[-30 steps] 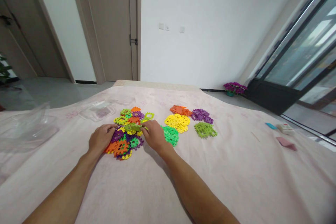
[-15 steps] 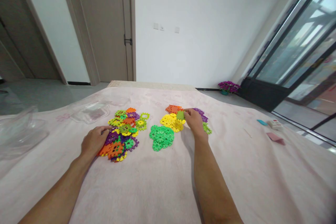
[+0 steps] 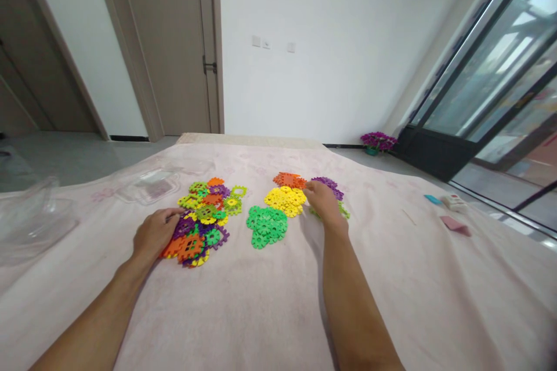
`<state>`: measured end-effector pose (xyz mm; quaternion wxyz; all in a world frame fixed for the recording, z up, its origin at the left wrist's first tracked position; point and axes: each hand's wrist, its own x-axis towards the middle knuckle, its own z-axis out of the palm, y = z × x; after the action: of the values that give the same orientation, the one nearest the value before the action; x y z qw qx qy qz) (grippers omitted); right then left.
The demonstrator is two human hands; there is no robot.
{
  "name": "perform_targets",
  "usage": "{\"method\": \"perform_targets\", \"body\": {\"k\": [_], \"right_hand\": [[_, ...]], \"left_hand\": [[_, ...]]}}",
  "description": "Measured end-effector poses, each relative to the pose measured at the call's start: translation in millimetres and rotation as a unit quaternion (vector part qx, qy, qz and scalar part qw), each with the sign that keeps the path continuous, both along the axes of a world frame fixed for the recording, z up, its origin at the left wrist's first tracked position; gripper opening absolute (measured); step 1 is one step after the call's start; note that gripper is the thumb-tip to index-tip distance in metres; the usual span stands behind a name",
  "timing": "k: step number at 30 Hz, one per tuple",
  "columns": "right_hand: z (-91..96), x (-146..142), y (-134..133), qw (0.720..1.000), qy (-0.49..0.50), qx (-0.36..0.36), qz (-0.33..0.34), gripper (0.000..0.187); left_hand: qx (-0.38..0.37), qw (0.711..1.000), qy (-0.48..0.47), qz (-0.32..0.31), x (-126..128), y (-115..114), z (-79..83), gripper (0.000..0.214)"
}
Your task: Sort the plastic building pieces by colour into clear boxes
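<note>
My left hand [image 3: 154, 235] lies on the left edge of a mixed pile of plastic snowflake pieces [image 3: 204, 220], fingers loosely spread over purple and orange ones. My right hand [image 3: 322, 202] is lowered over the light green pile [image 3: 343, 211], fingers bent down and together. What they hold, if anything, is hidden. Around that hand lie sorted piles: yellow [image 3: 286, 200], orange [image 3: 288, 179], purple [image 3: 328, 184] and bright green [image 3: 266, 226].
Everything lies on a pale pink cloth [image 3: 261, 301]. A clear plastic lid [image 3: 150, 186] and a clear tub [image 3: 30, 217] sit at the left. Small blue, white and pink items [image 3: 452, 208] lie at the right. Doors, a wall and a purple plant [image 3: 378, 142] are beyond.
My right hand carried a light green piece from the mixed pile to the right and came down over the light green pile. The piece no longer shows. My left hand stayed put.
</note>
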<state>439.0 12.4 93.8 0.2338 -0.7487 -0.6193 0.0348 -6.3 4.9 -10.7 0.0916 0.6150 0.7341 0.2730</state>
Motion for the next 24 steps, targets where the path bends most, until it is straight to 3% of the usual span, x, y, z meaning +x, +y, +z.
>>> {"method": "perform_targets", "body": {"k": [6,11,13,20,24], "right_hand": [[-16.2,-96.2,-4.3,0.974,0.001,0.013,0.227,0.028],[-35.0,-151.7,-21.8,0.941,-0.028,0.001,0.338,0.030],[-38.5,-162.3,-22.1,0.936,-0.042,0.002,0.349,0.032],[-38.9,-173.7,3.0,0.948,-0.115,-0.036,0.294,0.043],[-41.6,-177.3,14.5,0.944,-0.159,-0.048,0.287,0.032]], "left_hand": [[0.000,1.000,-0.007,0.007,4.2,-2.9,4.7,0.038],[0.009,1.000,-0.007,0.007,5.5,-5.3,7.7,0.035],[0.014,1.000,-0.005,0.008,6.1,-6.0,9.1,0.034],[0.013,1.000,-0.004,0.009,8.5,-6.5,12.4,0.033],[0.013,1.000,-0.008,0.008,8.8,-6.5,11.7,0.034]]}}
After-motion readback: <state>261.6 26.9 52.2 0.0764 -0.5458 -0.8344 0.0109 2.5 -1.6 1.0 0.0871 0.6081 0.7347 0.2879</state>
